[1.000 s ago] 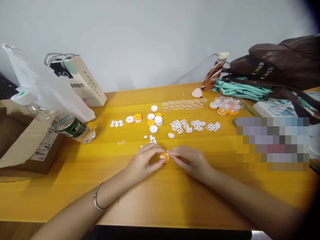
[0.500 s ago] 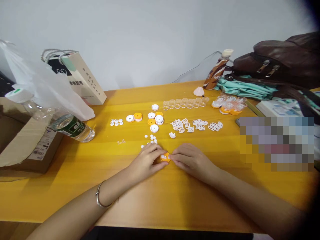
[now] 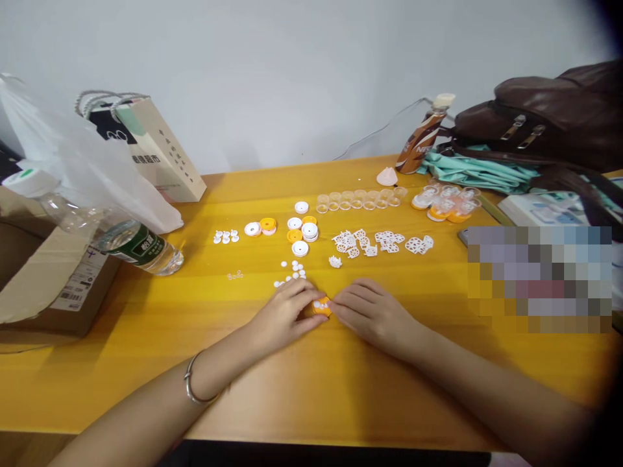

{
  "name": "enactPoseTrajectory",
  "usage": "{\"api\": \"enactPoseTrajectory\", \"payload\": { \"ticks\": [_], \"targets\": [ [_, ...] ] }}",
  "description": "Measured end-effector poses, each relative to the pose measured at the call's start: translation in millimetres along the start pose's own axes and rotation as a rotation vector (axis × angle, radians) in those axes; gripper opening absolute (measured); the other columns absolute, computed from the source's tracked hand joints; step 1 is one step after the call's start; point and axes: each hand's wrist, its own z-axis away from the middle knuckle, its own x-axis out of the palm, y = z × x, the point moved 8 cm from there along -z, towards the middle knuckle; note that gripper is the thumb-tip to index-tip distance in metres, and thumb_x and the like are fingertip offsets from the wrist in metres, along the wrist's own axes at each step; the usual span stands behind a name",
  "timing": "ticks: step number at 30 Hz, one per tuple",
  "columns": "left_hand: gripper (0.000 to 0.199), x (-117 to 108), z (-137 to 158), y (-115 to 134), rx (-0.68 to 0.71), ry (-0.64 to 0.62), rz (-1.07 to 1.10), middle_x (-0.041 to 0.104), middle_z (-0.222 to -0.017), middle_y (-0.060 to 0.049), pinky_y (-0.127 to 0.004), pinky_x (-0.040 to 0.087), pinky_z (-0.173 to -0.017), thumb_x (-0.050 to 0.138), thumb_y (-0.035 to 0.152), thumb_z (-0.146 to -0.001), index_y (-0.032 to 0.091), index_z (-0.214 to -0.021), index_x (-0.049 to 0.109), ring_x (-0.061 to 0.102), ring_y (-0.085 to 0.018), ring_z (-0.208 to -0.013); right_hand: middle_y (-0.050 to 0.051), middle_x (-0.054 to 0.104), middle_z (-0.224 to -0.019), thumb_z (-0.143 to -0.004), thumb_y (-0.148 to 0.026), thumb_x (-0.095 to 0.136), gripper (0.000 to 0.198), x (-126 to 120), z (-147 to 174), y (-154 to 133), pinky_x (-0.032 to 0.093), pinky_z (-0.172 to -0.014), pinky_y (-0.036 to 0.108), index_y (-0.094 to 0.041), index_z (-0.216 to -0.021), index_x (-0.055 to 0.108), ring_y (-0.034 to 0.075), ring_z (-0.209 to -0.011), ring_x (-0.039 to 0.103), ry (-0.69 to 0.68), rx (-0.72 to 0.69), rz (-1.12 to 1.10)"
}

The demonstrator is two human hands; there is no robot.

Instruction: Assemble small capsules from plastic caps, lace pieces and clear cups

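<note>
Between thumb and fingers, my left hand grips a small orange round case part just above or on the table. Tiny white pieces sit inside it. My right hand is closed, its fingertips pressed together at the part's right edge; anything pinched in them is hidden. Small white discs lie behind my left fingers. Farther back are white and orange round parts, some stacked. White openwork wheel-like pieces lie to the right of those, with one small white toothed piece nearer.
Clear cups stand in rows at the back, beside filled clear-and-orange cases. White pegs and tiny clear rings lie left. A water bottle and cardboard box are far left; a brown bottle and bag back right.
My right fingertips have shifted slightly at the orange part's edge, so more of the white pieces inside shows. My left hand keeps its grip. The view has moved a little.
</note>
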Motion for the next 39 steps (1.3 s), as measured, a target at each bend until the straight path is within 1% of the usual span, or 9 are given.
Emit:
{"api": "enactPoseTrajectory", "payload": {
  "ticks": [3, 8, 14, 18, 21, 27, 34, 37, 39],
  "targets": [
    [0.026, -0.1, 0.0, 0.4, -0.003, -0.01, 0.005, 0.058, -0.096, -0.008, -0.031, 0.047, -0.08, 0.057, 0.027, -0.081, 0.015, -0.104, 0.057, 0.055, -0.017, -0.09, 0.005, 0.064, -0.079, -0.091, -0.015, 0.039, 0.02, -0.1, -1.0, -0.8, 0.043, -0.075, 0.034, -0.016, -0.09, 0.059, 0.016, -0.076, 0.055, -0.01, -0.009, -0.008],
    [0.027, -0.3, -0.1, 0.7, -0.004, -0.013, 0.02, 0.058, -0.097, -0.008, -0.031, 0.046, -0.08, 0.057, 0.028, -0.082, 0.015, -0.105, 0.057, 0.055, -0.017, -0.09, 0.004, 0.064, -0.081, -0.093, -0.016, 0.035, 0.024, 0.0, -2.0, -3.4, 0.043, -0.078, 0.033, -0.017, -0.093, 0.059, 0.015, -0.078, 0.054, -0.067, -0.031, -0.029],
    [0.027, 0.3, 0.4, 0.1, -0.009, -0.018, 0.036, 0.058, -0.098, -0.008, -0.032, 0.046, -0.081, 0.057, 0.028, -0.082, 0.016, -0.106, 0.057, 0.054, -0.017, -0.091, 0.005, 0.063, -0.082, -0.093, -0.016, 0.034, 0.024, -1.2, -1.8, -4.2, 0.042, -0.079, 0.033, -0.015, -0.096, 0.058, 0.015, -0.08, 0.054, -0.064, -0.039, -0.008],
    [0.027, -0.3, 0.1, 0.6, -0.012, -0.022, 0.039, 0.058, -0.097, -0.008, -0.031, 0.046, -0.08, 0.057, 0.028, -0.082, 0.016, -0.106, 0.057, 0.054, -0.017, -0.09, 0.005, 0.063, -0.081, -0.094, -0.016, 0.032, 0.026, -0.3, -1.5, -4.1, 0.042, -0.079, 0.033, -0.014, -0.095, 0.059, 0.015, -0.079, 0.054, -0.074, -0.039, -0.026],
    [0.027, -1.4, -0.3, 1.3, -0.006, -0.013, 0.042, 0.057, -0.095, -0.008, -0.03, 0.046, -0.079, 0.057, 0.028, -0.082, 0.016, -0.105, 0.057, 0.054, -0.017, -0.088, 0.004, 0.063, -0.082, -0.093, -0.017, 0.035, 0.024, 2.6, -0.6, -3.2, 0.041, -0.079, 0.033, -0.015, -0.093, 0.059, 0.015, -0.08, 0.053, -0.098, -0.039, -0.04],
    [0.028, 0.0, -0.1, 0.2, -0.004, -0.017, 0.038, 0.057, -0.096, -0.008, -0.03, 0.046, -0.078, 0.057, 0.029, -0.082, 0.015, -0.107, 0.056, 0.054, -0.017, -0.088, 0.004, 0.063, -0.082, -0.092, -0.017, 0.039, 0.021, 3.8, -0.4, -0.6, 0.041, -0.079, 0.033, -0.015, -0.091, 0.059, 0.015, -0.079, 0.053, -0.089, -0.034, -0.053],
    [0.028, -0.8, -1.0, 1.5, -0.001, -0.015, 0.037, 0.058, -0.096, -0.008, -0.031, 0.046, -0.079, 0.056, 0.029, -0.082, 0.016, -0.107, 0.056, 0.055, -0.017, -0.088, 0.004, 0.062, -0.075, -0.089, -0.017, 0.044, 0.016, 1.7, -1.5, 0.5, 0.043, -0.074, 0.032, -0.015, -0.09, 0.059, 0.015, -0.075, 0.053, -0.044, 0.004, -0.081],
    [0.028, -0.2, -0.6, 0.7, -0.003, -0.017, 0.038, 0.058, -0.096, -0.008, -0.031, 0.046, -0.079, 0.057, 0.029, -0.082, 0.016, -0.107, 0.056, 0.055, -0.017, -0.088, 0.004, 0.062, -0.074, -0.088, -0.018, 0.044, 0.016, 3.1, -1.6, 2.8, 0.043, -0.073, 0.031, -0.016, -0.087, 0.06, 0.015, -0.074, 0.054, -0.044, 0.052, -0.113],
    [0.029, 0.0, -0.3, 0.0, -0.003, -0.016, 0.037, 0.058, -0.097, -0.008, -0.031, 0.046, -0.079, 0.057, 0.03, -0.082, 0.016, -0.107, 0.056, 0.055, -0.017, -0.089, 0.004, 0.062, -0.075, -0.087, -0.018, 0.046, 0.015, 4.6, -1.2, 5.0, 0.043, -0.072, 0.03, -0.017, -0.082, 0.06, 0.015, -0.074, 0.054, -0.048, 0.092, -0.134]
  ]
}}
